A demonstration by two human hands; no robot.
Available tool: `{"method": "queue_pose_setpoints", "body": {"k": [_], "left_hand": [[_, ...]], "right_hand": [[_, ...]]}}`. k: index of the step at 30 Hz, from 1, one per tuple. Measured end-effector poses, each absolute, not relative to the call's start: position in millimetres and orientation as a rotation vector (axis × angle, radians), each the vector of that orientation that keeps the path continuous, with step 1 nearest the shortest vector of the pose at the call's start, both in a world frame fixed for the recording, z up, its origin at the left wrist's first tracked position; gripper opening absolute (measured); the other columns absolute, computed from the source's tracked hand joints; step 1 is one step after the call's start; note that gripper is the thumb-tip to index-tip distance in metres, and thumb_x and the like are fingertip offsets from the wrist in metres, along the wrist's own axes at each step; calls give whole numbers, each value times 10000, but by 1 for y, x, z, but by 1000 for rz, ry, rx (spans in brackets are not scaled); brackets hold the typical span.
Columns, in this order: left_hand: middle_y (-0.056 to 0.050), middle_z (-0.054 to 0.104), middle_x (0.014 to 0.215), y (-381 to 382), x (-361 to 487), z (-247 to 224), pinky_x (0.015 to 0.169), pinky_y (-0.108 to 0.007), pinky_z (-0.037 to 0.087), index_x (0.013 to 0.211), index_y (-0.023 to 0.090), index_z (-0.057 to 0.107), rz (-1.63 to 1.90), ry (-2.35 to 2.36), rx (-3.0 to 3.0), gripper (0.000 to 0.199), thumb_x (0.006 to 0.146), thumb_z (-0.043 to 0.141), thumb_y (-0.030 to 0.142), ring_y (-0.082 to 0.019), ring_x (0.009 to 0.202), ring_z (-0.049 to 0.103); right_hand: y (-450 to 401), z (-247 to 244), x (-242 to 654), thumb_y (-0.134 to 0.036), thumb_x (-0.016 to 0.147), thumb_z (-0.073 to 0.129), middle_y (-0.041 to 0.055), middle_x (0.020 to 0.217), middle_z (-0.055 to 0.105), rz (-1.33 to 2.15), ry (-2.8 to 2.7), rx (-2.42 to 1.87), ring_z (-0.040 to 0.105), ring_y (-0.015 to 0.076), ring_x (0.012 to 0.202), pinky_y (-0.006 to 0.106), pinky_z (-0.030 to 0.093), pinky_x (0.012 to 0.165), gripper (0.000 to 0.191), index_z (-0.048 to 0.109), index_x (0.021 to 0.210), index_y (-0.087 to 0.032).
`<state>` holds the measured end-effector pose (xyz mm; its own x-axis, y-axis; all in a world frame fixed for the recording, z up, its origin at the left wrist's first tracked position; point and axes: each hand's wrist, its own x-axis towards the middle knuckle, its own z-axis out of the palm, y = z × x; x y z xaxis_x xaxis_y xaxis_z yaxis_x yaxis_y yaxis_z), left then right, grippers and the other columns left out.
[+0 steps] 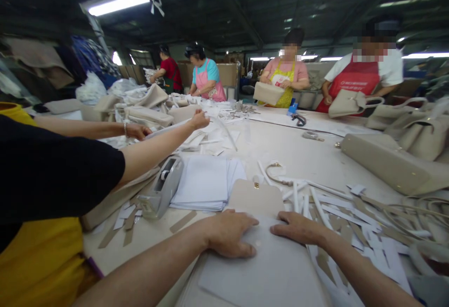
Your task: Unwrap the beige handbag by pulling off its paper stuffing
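Note:
A beige handbag (242, 190) lies in front of me, its flap with a gold clasp (257, 185) pointing away. Over its body is spread a whitish translucent sheet (266, 274). My left hand (233, 233) rests on the sheet's left side with thumb and fingers apart. From the other side, my right hand (298, 227) lies across the sheet's upper right, fingers stretched toward the left hand. Both palms face down, and neither grasps anything. Just beyond my left hand is a stack of white paper (201, 181).
A grey tape dispenser (161, 188) stands left of the paper. Strips of paper and card (365, 237) litter the right side, near a large beige bag (393, 162). A co-worker's arms (157, 150) reach in from the left. Several people work across the table (280, 143).

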<state>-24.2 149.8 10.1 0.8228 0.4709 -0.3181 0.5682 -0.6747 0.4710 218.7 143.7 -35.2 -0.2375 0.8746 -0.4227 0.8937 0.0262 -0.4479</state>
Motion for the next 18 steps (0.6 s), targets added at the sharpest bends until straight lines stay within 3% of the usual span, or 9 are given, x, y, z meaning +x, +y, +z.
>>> {"method": "queue_pose_setpoints", "body": {"k": [3,11,15,18], "left_hand": [[-148,372,1413,144,-29,6,1090,-517,168,1369,258,312,-191,757,2481,787,725,478,680,-308,1303,327],[-148,338,1430,139,-35,-13,1069,-570,138,1326,334,382,-82,719,2532,711,735,404,728,-333,1324,281],[-171,347,1418,138,-34,-13,1058,-580,155,1322,313,401,-107,678,2553,730,733,370,745,-349,1319,284],[-163,356,1413,139,-34,-16,1052,-587,163,1317,326,404,-102,675,2565,732,723,371,754,-352,1318,283]], "right_hand": [[143,-33,217,-603,732,465,153,1020,640,-943,2179,1927,591,272,922,363,408,780,533,604,958,-140],[133,-36,219,-733,690,410,191,1084,608,-639,2083,2007,560,342,998,454,401,836,725,588,1052,-131],[124,-18,204,-567,728,502,175,1106,581,-163,2254,1976,504,378,1047,538,344,873,513,608,1001,-145],[114,1,181,-349,760,511,134,1029,611,-93,2413,1949,530,324,998,470,367,853,295,606,967,-162]]}}
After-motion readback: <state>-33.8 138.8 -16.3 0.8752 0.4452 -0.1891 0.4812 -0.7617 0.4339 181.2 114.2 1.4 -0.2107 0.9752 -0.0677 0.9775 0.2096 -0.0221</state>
